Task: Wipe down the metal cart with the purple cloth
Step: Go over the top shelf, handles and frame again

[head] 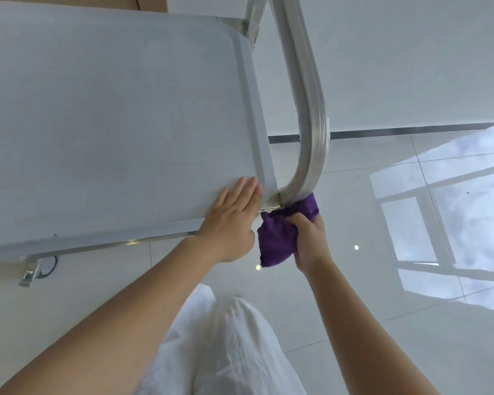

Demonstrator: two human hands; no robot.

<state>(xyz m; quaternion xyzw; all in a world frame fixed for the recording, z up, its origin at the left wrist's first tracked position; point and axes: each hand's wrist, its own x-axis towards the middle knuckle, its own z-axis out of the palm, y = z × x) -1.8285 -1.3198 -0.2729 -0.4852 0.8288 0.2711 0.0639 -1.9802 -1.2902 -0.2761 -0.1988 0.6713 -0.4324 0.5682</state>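
The metal cart's flat grey top (111, 124) fills the upper left of the head view. Its curved tubular handle (311, 115) arcs down the right side to the near corner. My left hand (231, 220) lies flat with straight fingers on the top's near right corner. My right hand (308, 240) grips the bunched purple cloth (277, 240) and holds it against the foot of the handle, where the tube meets the corner. Part of the cloth hangs loose below my fingers.
Glossy white floor tiles (382, 323) surround the cart and mirror a window at right. A caster with a brake lever (37, 269) shows under the cart's near edge at left. A dark baseboard strip (397, 135) runs below a white wall. My white trousers (228, 352) are below.
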